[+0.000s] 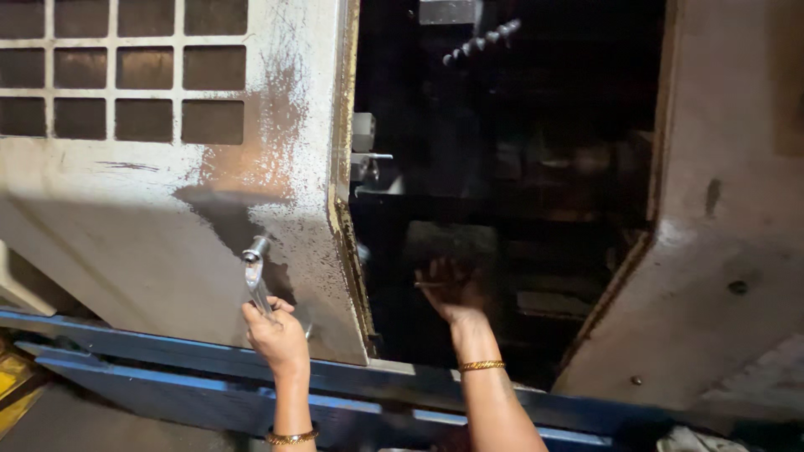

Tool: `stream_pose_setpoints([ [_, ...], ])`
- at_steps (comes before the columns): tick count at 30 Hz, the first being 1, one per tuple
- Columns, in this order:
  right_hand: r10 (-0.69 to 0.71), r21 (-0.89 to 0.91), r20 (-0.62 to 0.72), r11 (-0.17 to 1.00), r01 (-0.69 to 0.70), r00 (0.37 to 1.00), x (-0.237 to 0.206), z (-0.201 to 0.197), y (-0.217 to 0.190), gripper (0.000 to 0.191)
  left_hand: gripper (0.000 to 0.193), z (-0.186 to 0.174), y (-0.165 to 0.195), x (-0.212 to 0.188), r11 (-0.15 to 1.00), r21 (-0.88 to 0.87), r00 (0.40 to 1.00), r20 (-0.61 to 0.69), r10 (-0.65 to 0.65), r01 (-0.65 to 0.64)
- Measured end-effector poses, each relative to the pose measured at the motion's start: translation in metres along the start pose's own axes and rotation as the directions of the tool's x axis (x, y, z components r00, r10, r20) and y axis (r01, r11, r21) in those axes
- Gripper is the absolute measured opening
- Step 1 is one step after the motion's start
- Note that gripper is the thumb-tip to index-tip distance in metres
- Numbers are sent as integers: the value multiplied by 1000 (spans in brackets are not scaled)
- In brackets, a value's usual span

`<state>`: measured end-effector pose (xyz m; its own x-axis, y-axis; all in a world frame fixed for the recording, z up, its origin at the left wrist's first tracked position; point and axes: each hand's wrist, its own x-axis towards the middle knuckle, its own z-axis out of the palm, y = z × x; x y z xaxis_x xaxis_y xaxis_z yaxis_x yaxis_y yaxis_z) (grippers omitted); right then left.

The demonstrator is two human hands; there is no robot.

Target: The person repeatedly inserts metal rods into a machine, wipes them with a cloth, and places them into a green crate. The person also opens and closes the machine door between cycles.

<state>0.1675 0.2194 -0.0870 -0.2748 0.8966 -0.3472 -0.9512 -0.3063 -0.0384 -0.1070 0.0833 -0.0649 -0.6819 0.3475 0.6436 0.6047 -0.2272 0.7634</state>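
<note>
1. Here, the grey, rust-stained machine door (167, 209) stands slid aside, the dark opening (502, 209) beside it.
2. The left hand (275, 333) is clenched on the door's metal handle (255, 276); a slip could let the door roll.
3. The right hand (450, 289) reaches inside, its grip too dark to tell; it risks being pinched there.

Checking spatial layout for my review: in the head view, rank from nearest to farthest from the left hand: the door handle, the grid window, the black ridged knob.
1. Door handle, metal, gripped by the left hand.
2. Grid window, upper left on the door.
3. Black ridged knob, top of the dark opening, right.
</note>
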Motion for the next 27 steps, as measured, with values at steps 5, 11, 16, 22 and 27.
stream_pose_setpoints([
  [5,-105,-298,168,942,152,980,30,3,-5,52,11,0,-9,0,1000,13,1000,-15,4,-3],
  [11,-85,-544,449,764,347,889,57,86,-1,76,10,-6,-14,-2,995,96,999,-27,19,-16],
  [16,-193,-615,376,679,401,906,66,150,20,67,12,-15,-14,-9,995,102,998,-50,23,-17],
  [22,-263,-641,562,460,615,784,91,169,38,52,12,-19,-13,-14,996,83,998,-63,-24,30],
  [27,-459,-474,455,600,644,763,94,168,18,59,11,-21,-12,-14,996,79,997,-62,-44,49],
])
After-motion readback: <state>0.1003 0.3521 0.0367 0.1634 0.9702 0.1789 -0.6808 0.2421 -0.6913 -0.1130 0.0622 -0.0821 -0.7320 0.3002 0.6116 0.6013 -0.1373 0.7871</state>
